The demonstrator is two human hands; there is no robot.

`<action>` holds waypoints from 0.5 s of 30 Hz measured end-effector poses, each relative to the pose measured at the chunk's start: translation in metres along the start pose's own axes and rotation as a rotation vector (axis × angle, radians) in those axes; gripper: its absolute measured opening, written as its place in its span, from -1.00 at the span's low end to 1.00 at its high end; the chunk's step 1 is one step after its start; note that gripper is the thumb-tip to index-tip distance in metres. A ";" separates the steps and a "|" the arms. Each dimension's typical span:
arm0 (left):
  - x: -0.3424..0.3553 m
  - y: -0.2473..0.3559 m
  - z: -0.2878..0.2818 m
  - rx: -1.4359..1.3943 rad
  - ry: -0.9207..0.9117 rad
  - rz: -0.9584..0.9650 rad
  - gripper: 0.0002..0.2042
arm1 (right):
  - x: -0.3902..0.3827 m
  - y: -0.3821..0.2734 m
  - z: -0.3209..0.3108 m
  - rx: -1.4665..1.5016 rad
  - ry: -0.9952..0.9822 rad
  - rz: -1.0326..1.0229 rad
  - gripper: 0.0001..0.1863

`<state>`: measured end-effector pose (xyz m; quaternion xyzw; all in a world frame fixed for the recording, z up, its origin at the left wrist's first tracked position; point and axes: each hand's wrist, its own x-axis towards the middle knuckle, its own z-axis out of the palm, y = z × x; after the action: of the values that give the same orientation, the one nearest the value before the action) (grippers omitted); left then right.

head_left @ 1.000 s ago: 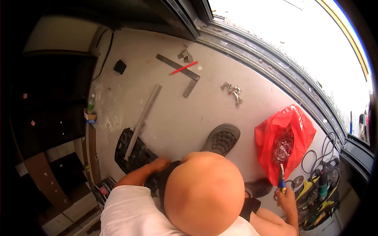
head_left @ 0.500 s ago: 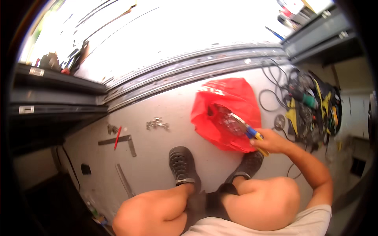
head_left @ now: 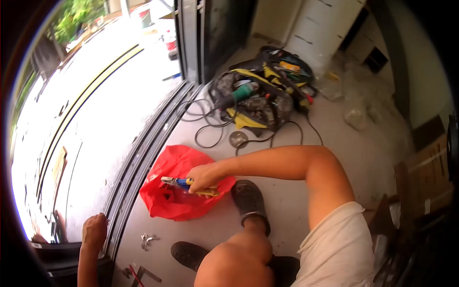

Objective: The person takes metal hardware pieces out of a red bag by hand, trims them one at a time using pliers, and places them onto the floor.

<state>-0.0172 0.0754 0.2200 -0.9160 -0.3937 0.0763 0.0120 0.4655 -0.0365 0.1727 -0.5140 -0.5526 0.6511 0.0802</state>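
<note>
Pliers (head_left: 182,182) sit in the right hand (head_left: 204,177), over the red bag (head_left: 177,157) on the floor (head_left: 330,131). The fingers are wrapped around the handles, probably so that the metal head is left free; the bag's mouth gapes upward, which seems to leave its inside within reach. The left hand (head_left: 94,230) is near the door track (head_left: 143,163), its fingers curled; whether they hold anything, I cannot tell. Small metal clips (head_left: 147,241) lie in a loose pile, perhaps set apart for easy picking. The pliers have a silvery head, pointing left, and blue and yellow handles.
</note>
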 end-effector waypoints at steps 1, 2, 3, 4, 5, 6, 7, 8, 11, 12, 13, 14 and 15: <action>0.014 0.020 -0.012 -0.073 0.067 0.015 -0.89 | -0.008 -0.006 0.006 0.000 -0.004 0.015 -0.75; 0.023 0.042 -0.024 -0.147 0.128 0.028 -0.89 | -0.021 -0.007 0.013 0.001 -0.013 0.028 -0.75; 0.024 0.064 -0.034 -0.199 0.177 0.097 -0.90 | -0.034 -0.006 0.025 0.042 0.092 0.016 -0.75; 0.024 0.080 -0.032 -0.231 0.163 0.122 -0.89 | -0.051 -0.007 0.029 0.028 0.117 0.016 -0.75; 0.025 0.100 -0.036 -0.220 0.142 0.201 -0.89 | -0.072 -0.004 0.035 0.117 0.154 0.042 -0.75; 0.022 0.117 -0.043 -0.203 0.113 0.276 -0.87 | -0.091 0.000 0.045 0.213 0.185 0.063 -0.74; 0.017 0.130 -0.052 -0.220 0.099 0.309 -0.87 | -0.116 -0.006 0.054 0.230 0.248 0.095 -0.71; 0.012 0.138 -0.061 -0.238 0.080 0.339 -0.86 | -0.135 -0.007 0.056 0.219 0.273 0.119 -0.69; -0.012 0.137 -0.075 -0.339 0.155 0.235 -0.87 | -0.181 -0.013 0.064 0.191 0.347 0.144 -0.57; -0.022 0.133 -0.080 -0.349 0.163 0.136 -0.85 | -0.191 -0.020 0.071 0.178 0.416 0.100 -0.56; -0.026 0.137 -0.087 -0.417 0.166 0.086 -0.84 | -0.208 -0.028 0.079 0.166 0.487 0.066 -0.56; -0.009 0.149 -0.087 -0.506 0.158 0.087 -0.83 | -0.234 -0.022 0.082 0.206 0.571 0.088 -0.56; -0.025 0.143 -0.100 -0.626 0.134 0.106 -0.82 | -0.237 -0.034 0.086 0.228 0.577 0.057 -0.56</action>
<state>0.0838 -0.0374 0.3108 -0.8974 -0.3481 -0.1086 -0.2486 0.4936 -0.2383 0.3255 -0.6806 -0.4159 0.5380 0.2727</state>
